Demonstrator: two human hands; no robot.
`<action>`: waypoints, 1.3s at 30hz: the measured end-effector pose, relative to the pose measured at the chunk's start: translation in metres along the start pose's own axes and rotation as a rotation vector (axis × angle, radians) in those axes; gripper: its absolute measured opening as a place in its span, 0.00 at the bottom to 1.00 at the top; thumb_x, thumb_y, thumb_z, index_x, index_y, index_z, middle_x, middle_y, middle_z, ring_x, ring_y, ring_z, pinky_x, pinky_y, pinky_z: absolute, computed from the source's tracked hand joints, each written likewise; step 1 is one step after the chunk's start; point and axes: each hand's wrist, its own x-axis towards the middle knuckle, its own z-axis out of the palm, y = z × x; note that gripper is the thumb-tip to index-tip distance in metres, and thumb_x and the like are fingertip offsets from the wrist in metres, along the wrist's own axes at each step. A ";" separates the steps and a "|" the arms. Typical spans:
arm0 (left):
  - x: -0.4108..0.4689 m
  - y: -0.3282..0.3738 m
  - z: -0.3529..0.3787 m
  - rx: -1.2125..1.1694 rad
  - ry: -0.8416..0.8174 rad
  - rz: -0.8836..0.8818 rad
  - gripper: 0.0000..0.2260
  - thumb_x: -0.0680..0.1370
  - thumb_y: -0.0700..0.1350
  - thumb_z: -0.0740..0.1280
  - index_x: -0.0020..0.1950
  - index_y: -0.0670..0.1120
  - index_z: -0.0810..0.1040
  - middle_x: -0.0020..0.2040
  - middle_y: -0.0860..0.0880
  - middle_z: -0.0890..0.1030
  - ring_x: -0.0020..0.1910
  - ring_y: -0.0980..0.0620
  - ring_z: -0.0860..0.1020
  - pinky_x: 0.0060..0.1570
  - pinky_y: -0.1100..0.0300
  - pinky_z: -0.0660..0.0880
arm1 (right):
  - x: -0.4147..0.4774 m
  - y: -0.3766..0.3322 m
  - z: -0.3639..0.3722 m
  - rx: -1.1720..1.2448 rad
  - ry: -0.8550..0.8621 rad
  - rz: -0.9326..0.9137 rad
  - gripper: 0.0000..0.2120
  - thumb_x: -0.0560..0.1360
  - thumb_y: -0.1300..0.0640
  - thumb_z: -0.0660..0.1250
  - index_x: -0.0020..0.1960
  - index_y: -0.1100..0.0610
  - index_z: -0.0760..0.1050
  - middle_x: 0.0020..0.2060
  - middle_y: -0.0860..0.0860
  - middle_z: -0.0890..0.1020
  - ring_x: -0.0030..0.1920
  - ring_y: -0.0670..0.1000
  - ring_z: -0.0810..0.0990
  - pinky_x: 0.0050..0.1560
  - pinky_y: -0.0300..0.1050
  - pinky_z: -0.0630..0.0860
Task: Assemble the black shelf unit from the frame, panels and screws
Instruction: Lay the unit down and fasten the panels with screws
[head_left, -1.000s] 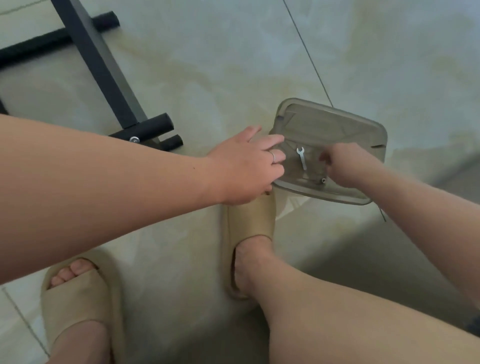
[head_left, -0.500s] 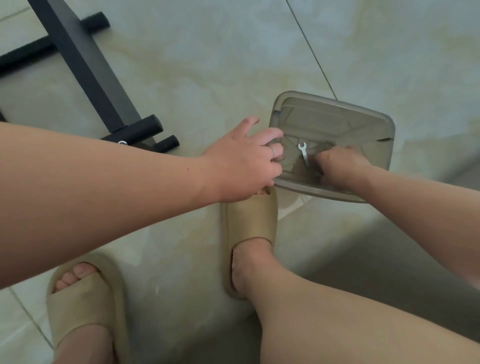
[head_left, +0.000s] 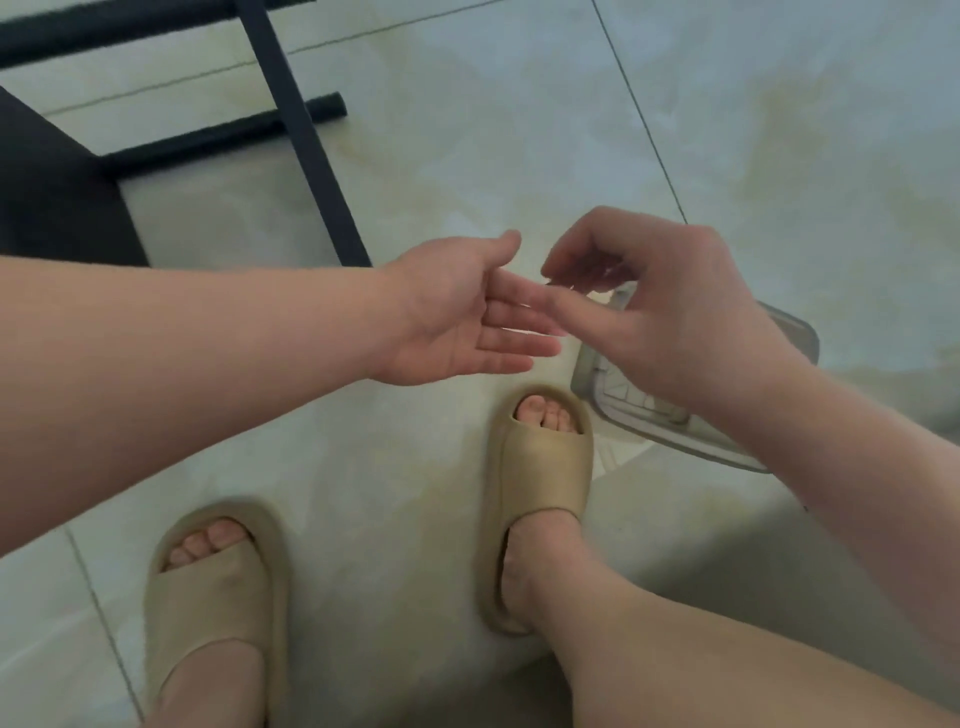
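Left hand (head_left: 457, 317) is hovering palm-up above the floor (head_left: 519, 130), open, fingers lying straight and pointing toward the right hand. Nothing is showing on the palm.

Right hand (head_left: 675, 317) is hanging just beside it, back toward the camera and fingers curled down. Its thumb is overlapping the left fingertips and its fingertips are bunching close together. Can't tell whether it's pinching anything small or holding nothing; that spot is blurred.

Black frame (head_left: 306, 150) is lying on the floor at upper left, well apart from both hands. One flat bar is running diagonally down toward the left wrist, with round cross tubes branching off to the left. Black panel (head_left: 47, 197) is sitting at the left edge, touching or overlapping the frame; can't tell which.

Clear grey plastic tray (head_left: 727, 449) is resting on the floor under the right hand and forearm, mostly covered by them. Its contents are showing only as pale blurred shapes, not identifiable.

Person is wearing tan sandals. Right sandal (head_left: 545, 467) is standing just beside the tray's near-left corner, and left sandal (head_left: 218, 597) is sitting lower left, apart from the tray.
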 end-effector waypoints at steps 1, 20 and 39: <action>-0.005 0.000 -0.006 -0.020 -0.013 0.001 0.25 0.85 0.58 0.53 0.49 0.41 0.81 0.39 0.47 0.85 0.45 0.47 0.86 0.39 0.59 0.80 | 0.003 -0.009 0.004 0.017 -0.020 -0.003 0.04 0.75 0.55 0.73 0.47 0.55 0.81 0.39 0.44 0.83 0.45 0.44 0.81 0.49 0.39 0.76; -0.044 -0.015 -0.168 -0.098 0.410 0.286 0.14 0.83 0.29 0.55 0.60 0.40 0.76 0.57 0.39 0.82 0.48 0.52 0.86 0.44 0.62 0.83 | 0.112 -0.026 0.087 -0.390 -0.668 -0.267 0.27 0.69 0.47 0.79 0.62 0.49 0.70 0.54 0.42 0.72 0.50 0.43 0.72 0.50 0.29 0.68; 0.002 -0.014 -0.140 0.585 0.308 0.242 0.11 0.77 0.33 0.59 0.46 0.41 0.81 0.44 0.41 0.84 0.47 0.40 0.82 0.54 0.46 0.79 | 0.146 -0.045 0.109 -1.038 -0.680 -0.591 0.72 0.57 0.14 0.55 0.79 0.61 0.30 0.78 0.57 0.29 0.78 0.54 0.26 0.78 0.57 0.33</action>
